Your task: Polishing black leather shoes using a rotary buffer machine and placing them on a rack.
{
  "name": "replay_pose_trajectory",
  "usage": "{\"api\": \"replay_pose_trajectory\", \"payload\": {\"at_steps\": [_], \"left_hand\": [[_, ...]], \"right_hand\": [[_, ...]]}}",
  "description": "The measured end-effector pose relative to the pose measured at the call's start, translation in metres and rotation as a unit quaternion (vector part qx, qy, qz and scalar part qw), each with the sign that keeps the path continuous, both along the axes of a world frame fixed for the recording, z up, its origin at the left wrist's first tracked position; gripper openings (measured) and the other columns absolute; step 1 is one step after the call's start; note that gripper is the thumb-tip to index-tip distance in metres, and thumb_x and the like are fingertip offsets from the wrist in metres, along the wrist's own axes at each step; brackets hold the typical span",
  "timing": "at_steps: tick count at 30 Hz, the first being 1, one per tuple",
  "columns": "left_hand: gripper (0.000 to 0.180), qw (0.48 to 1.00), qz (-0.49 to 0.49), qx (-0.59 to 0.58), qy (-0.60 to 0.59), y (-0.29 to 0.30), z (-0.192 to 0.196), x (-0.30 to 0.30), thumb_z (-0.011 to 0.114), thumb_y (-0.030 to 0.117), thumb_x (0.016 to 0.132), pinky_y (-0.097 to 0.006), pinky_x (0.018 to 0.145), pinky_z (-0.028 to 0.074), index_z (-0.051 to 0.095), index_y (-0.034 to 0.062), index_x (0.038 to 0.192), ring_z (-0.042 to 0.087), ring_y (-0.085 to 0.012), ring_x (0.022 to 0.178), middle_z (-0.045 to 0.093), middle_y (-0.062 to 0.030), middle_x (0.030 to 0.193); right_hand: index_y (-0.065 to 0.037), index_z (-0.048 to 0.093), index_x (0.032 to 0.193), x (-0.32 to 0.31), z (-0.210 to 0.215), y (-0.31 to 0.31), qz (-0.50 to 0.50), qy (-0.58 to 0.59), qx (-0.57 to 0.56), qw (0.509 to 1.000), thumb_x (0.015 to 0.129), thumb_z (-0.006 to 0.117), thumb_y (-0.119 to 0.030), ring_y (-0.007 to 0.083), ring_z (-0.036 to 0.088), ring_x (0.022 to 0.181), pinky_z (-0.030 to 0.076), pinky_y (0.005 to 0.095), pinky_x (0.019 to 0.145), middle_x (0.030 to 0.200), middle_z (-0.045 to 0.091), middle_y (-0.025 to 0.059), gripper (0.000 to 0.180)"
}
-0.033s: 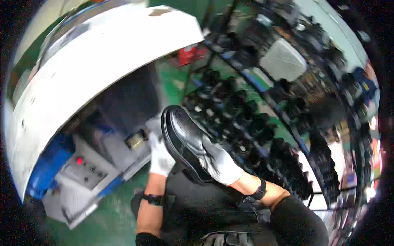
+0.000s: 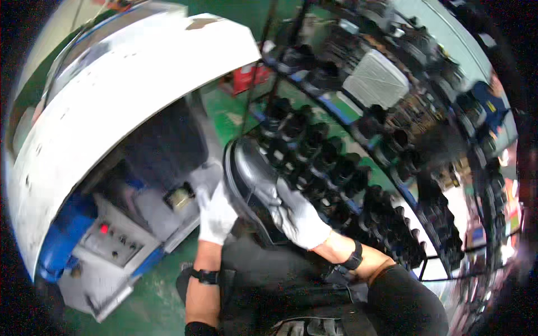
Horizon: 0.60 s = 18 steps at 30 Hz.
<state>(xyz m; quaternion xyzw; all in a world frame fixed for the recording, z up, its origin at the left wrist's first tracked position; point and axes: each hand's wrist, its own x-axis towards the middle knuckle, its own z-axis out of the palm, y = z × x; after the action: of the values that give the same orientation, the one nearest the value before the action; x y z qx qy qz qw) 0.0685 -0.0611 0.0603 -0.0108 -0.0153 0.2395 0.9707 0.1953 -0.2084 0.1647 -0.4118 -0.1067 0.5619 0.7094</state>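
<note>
A black leather shoe (image 2: 255,168) with a thick dark sole is held tilted in front of me, its toe pointing up and away. My right hand (image 2: 305,221), in a white glove, is closed round the shoe's upper near its opening. Beside the sole edge is my left hand (image 2: 217,218), also white-gloved. Its fingers look stretched out and apart, though slightly blurred; whether they touch the sole I cannot tell. Both wrists wear black straps.
To my left stands a machine with a large white cover (image 2: 129,84) and a control panel (image 2: 117,235) with a lit red button. Racks hold several black shoes (image 2: 328,154) at the right. A red box (image 2: 250,77) and a pale grey crate (image 2: 376,78) are farther off.
The shoe's toe has tipped slightly upright and the left hand has shifted a little down and outward. The surroundings have moved slightly left in view.
</note>
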Motion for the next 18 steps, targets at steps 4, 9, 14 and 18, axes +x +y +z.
{"api": "replay_pose_trajectory", "payload": {"at_steps": [4,9,14,18], "left_hand": [[0.08,0.99,0.005,0.114,0.082,0.001,-0.009,-0.002,0.035,0.069,0.09,-0.059,0.093,0.046,0.032,0.0115,0.145,0.047,-0.0444,0.122,0.038,-0.0251,0.144],[0.072,0.989,-0.007,0.1,0.112,-0.006,-0.015,0.01,0.039,0.066,0.092,-0.055,0.086,0.052,0.038,0.0104,0.138,0.058,-0.0433,0.11,0.044,-0.0297,0.139],[0.066,0.985,0.013,0.096,0.145,0.004,-0.025,0.004,0.038,0.061,0.094,-0.051,0.084,0.054,0.045,0.0074,0.132,0.061,-0.0398,0.106,0.047,-0.0291,0.136],[0.064,0.985,0.006,0.104,0.14,0.002,-0.027,0.008,0.033,0.058,0.097,-0.049,0.087,0.051,0.046,0.0063,0.132,0.059,-0.0373,0.107,0.047,-0.0248,0.138]], "right_hand": [[-0.005,0.055,0.114,0.072,0.052,0.01,-0.189,0.047,0.138,0.971,0.102,0.046,-0.024,0.0125,0.056,0.078,0.049,0.024,0.069,0.092,0.06,0.0021,0.024],[-0.006,0.057,0.11,0.216,0.119,0.033,-0.342,0.009,0.176,0.923,0.101,0.042,-0.023,0.0235,0.059,0.086,0.047,0.0397,0.087,0.098,0.066,0.0084,0.025],[-0.007,0.054,0.119,0.272,0.141,0.026,-0.29,-0.164,-0.025,0.943,0.098,0.048,-0.03,0.0239,0.053,0.107,0.044,0.0378,0.089,0.114,0.06,0.0163,0.032],[-0.002,0.061,0.107,0.275,0.127,-0.033,-0.223,-0.769,-0.316,0.508,0.088,0.059,-0.053,0.0321,0.062,0.1,0.046,0.0419,0.088,0.104,0.065,0.024,0.054]]}}
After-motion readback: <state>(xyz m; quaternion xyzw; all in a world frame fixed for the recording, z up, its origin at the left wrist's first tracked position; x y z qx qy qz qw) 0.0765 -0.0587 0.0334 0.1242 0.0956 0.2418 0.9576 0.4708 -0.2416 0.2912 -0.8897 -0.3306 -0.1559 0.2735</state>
